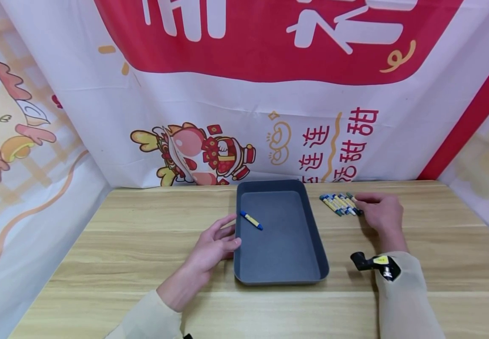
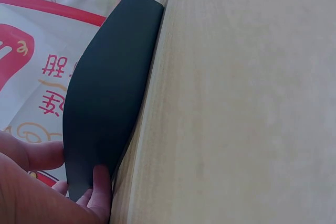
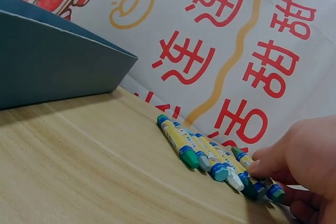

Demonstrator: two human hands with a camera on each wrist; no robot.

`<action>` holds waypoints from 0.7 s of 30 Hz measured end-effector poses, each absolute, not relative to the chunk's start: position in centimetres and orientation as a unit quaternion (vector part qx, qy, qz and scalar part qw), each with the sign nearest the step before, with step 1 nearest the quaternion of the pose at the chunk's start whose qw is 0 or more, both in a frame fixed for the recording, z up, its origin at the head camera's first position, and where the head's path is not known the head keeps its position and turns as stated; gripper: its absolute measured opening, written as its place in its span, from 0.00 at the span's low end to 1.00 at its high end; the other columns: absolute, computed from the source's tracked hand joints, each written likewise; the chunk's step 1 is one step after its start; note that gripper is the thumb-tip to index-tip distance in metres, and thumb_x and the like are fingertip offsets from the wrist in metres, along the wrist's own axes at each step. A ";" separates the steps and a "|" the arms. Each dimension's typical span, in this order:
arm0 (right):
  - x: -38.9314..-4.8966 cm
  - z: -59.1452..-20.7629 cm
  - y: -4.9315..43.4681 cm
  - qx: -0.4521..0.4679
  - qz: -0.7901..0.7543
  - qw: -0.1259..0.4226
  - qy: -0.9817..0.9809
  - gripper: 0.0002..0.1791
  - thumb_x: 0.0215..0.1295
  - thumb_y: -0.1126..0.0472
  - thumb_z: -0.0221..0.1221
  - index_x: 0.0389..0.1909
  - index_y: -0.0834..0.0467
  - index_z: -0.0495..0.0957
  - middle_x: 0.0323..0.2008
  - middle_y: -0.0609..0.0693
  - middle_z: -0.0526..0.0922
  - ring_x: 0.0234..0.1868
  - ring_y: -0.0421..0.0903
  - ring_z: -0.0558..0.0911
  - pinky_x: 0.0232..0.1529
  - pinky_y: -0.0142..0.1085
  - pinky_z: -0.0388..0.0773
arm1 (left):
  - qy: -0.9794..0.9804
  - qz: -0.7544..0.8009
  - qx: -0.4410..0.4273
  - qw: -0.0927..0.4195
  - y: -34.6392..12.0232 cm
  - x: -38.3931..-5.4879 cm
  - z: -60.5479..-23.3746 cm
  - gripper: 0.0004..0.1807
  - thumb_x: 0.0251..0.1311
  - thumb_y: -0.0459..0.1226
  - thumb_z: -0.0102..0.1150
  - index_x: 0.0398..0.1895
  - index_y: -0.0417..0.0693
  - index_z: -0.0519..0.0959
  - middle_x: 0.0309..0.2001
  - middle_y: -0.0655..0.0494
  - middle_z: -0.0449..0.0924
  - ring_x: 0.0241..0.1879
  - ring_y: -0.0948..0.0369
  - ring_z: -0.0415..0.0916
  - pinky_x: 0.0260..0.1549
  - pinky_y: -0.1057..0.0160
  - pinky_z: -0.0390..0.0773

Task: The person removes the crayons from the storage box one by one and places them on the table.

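A dark grey rectangular tray [image 1: 276, 240] stands on the table, with one blue crayon [image 1: 251, 220] lying inside near its left wall. My left hand [image 1: 210, 245] rests against the tray's left side, its fingers and thumb touching the wall and rim. To the right of the tray, several crayons [image 1: 337, 204] lie side by side in a slanted row. At the row's right end, my right hand [image 1: 383, 212] pinches a crayon with green ends [image 3: 275, 192] between thumb and fingers; part of that crayon is hidden by the hand.
The wooden table [image 1: 151, 226] meets a printed cloth backdrop [image 1: 227, 103] just behind the tray and crayons. More printed cloth [image 1: 24, 197] hangs along the left side. A black camera mount [image 1: 373, 262] sticks out from the right wrist.
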State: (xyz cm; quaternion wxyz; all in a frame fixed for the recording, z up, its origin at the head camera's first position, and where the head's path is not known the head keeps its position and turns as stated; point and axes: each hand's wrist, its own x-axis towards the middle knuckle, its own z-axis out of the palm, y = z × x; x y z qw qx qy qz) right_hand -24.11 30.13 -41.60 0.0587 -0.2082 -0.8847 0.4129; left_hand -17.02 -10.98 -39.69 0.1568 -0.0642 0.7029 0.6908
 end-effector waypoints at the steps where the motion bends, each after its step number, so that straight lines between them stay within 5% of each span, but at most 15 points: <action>1: -24.1 -41.6 30.1 -0.208 0.412 0.057 -0.886 0.20 0.78 0.54 0.59 0.65 0.56 0.83 0.67 0.64 0.82 0.70 0.63 0.73 0.61 0.53 0.72 | 0.703 0.691 -0.064 0.157 -11.0 -17.0 -39.7 0.36 0.71 0.28 0.61 0.80 0.57 0.68 0.77 0.40 0.70 0.69 0.46 0.77 0.59 0.50 0.83; 21: -24.1 -41.8 30.1 -0.206 0.393 0.043 -0.895 0.22 0.80 0.52 0.56 0.65 0.59 0.82 0.68 0.67 0.79 0.71 0.66 0.72 0.66 0.59 0.71 | 0.704 0.688 -0.069 0.161 -11.1 -17.1 -39.9 0.35 0.71 0.29 0.61 0.79 0.59 0.69 0.77 0.42 0.71 0.69 0.48 0.78 0.61 0.51 0.83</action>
